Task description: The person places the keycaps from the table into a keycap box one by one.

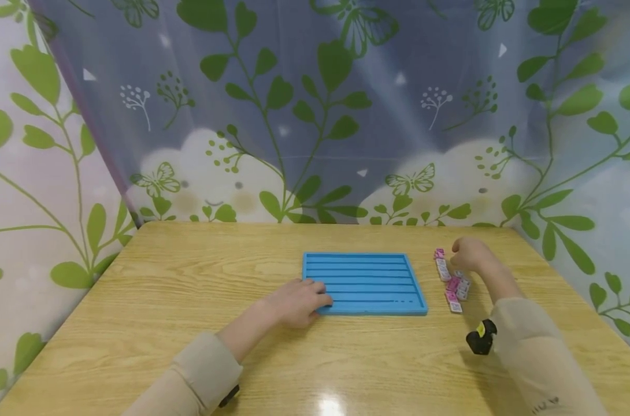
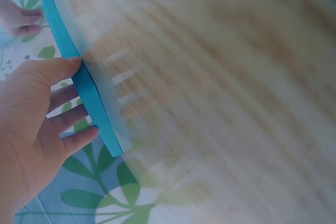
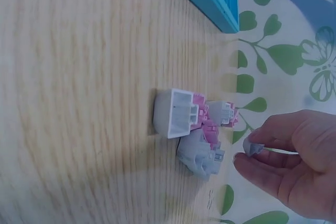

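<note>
In the head view my left hand [image 1: 296, 303] rests at the near-left corner of a shallow blue tray [image 1: 364, 313] with long parallel grooves. The left wrist view shows that thumb and its fairly straight, spread fingers touching the tray's rim [image 2: 93, 100]. Far to the right, my right hand [image 3: 304, 158] pinches a small greyish-white piece [image 3: 253, 147] between thumb and fingertips. Beside this hand several small pink and white plastic pieces [image 1: 454, 283] lie clustered on the table. Seen from the right wrist, one is a hollow, square white block [image 3: 172, 113] with a pink part at its side.
The wooden table [image 1: 190, 277] ends at the back against a curtain [image 1: 304, 115] printed with leaves and butterflies. A black wrist device [image 1: 482, 337] sticks out from my right sleeve. The loose pieces lie a short way right of the tray.
</note>
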Demonstrator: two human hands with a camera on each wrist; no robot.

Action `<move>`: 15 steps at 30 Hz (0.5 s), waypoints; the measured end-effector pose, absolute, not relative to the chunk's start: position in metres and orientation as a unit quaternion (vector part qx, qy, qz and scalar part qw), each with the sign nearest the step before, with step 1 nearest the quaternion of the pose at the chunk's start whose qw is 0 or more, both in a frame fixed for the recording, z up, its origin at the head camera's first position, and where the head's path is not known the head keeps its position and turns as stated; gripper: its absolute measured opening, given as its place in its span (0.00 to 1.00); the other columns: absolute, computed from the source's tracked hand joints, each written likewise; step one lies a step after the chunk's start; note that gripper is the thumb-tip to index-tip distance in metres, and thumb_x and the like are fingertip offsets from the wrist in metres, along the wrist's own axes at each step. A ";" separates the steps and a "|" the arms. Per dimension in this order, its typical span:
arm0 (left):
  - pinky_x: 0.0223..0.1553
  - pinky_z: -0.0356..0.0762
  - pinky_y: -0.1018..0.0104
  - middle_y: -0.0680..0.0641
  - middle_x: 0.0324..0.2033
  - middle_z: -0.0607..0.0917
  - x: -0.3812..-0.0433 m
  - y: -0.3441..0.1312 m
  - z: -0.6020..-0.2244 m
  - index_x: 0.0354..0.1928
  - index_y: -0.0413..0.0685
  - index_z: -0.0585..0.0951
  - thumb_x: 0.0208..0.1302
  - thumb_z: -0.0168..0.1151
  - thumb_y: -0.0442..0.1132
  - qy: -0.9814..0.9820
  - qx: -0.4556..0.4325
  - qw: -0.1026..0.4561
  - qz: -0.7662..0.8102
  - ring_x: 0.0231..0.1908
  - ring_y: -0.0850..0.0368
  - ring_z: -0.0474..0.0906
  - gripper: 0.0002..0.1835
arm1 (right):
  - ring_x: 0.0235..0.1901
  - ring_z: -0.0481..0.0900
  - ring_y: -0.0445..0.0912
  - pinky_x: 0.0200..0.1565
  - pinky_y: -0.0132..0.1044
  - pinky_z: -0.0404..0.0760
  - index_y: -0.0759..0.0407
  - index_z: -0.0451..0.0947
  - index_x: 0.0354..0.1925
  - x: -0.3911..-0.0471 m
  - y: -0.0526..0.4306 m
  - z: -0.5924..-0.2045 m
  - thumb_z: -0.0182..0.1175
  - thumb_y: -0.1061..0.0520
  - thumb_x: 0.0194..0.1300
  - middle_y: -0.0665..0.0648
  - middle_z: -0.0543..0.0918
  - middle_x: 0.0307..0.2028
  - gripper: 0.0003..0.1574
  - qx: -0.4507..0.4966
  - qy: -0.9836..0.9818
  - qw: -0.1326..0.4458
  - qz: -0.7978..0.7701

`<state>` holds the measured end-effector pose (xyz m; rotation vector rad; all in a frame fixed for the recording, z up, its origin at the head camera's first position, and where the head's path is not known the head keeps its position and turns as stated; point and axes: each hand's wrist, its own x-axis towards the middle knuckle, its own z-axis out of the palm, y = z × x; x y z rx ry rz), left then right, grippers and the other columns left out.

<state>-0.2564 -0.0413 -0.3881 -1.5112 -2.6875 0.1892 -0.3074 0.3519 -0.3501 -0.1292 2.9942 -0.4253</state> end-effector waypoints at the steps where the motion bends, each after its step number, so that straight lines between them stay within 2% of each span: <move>1: 0.44 0.73 0.63 0.51 0.44 0.76 -0.256 -0.041 -0.388 0.55 0.54 0.76 0.64 0.58 0.43 -0.870 -0.489 0.025 0.060 0.44 0.57 0.72 0.17 | 0.46 0.71 0.70 0.46 0.57 0.72 0.84 0.67 0.48 -0.307 0.351 -0.350 0.52 0.66 0.54 0.80 0.72 0.46 0.25 -0.049 0.987 0.052 -0.143; 7: 0.44 0.73 0.62 0.51 0.44 0.76 -0.257 -0.042 -0.388 0.55 0.54 0.77 0.64 0.58 0.42 -0.871 -0.488 0.025 0.052 0.44 0.56 0.72 0.17 | 0.40 0.75 0.64 0.42 0.54 0.75 0.81 0.71 0.47 -0.302 0.338 -0.345 0.54 0.66 0.51 0.75 0.76 0.42 0.25 -0.065 0.983 0.043 -0.164; 15: 0.46 0.73 0.62 0.51 0.44 0.75 -0.257 -0.041 -0.387 0.56 0.54 0.76 0.64 0.58 0.42 -0.872 -0.487 0.016 0.048 0.44 0.56 0.72 0.18 | 0.38 0.77 0.60 0.41 0.51 0.76 0.78 0.74 0.42 -0.303 0.326 -0.346 0.56 0.65 0.55 0.70 0.79 0.37 0.17 -0.096 0.979 0.028 -0.177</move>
